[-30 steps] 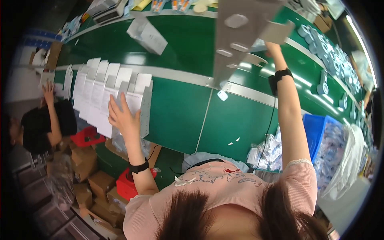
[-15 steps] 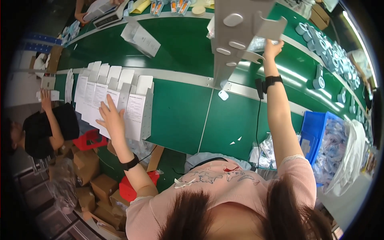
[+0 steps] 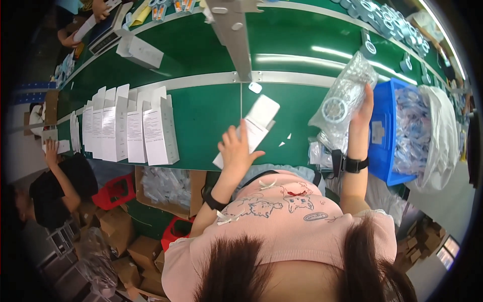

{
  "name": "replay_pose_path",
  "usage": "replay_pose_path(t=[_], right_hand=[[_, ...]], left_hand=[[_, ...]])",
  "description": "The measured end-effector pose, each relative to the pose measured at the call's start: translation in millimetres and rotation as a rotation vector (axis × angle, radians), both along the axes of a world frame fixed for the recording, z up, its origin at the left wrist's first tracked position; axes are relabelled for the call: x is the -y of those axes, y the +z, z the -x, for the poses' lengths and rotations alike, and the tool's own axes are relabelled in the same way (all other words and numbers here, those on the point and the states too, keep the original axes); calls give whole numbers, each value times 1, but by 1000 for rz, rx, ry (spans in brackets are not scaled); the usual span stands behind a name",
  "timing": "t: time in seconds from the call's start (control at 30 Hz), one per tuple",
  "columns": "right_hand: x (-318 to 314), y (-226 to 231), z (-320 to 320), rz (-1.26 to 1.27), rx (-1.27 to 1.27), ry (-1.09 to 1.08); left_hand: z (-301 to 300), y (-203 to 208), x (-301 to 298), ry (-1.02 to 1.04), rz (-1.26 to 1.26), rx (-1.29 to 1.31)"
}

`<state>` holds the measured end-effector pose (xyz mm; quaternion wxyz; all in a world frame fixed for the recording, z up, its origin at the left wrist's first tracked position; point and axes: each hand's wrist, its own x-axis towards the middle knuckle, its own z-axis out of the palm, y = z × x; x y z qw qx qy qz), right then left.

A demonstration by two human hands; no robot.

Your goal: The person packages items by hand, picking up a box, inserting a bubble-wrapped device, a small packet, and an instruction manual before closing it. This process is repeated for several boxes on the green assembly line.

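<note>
Head view: hands (image 3: 236,151) (image 3: 361,113) grip white box (image 3: 257,130), clear bag (image 3: 346,90); long axes point upper right.

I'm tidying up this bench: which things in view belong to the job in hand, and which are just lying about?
Likely part of the job:
- white box, at the left hand
- clear bag with a round pale-blue item, held by the right hand
- row of open white boxes

Seemingly just lying about:
- white scraps
- small white tag
- brown cartons

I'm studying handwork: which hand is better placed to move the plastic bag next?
Probably the right hand: it holds the plastic bag, while the left hand, farther away, is on a white box.
</note>
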<state>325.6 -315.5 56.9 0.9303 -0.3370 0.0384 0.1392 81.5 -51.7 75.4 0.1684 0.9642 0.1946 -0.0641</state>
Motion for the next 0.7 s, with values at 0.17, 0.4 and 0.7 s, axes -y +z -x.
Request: replay_pose_path(t=[0.17, 0.4, 0.7], right_hand=[[16, 1, 58, -104, 7, 35], [-12, 19, 80, -160, -113, -14], [-62, 34, 53, -85, -159, -311]], left_hand=[[-47, -6, -12, -45, 256, -322], [-66, -72, -27, -295, 666, -54], [-66, 13, 20, -329, 624, 264]])
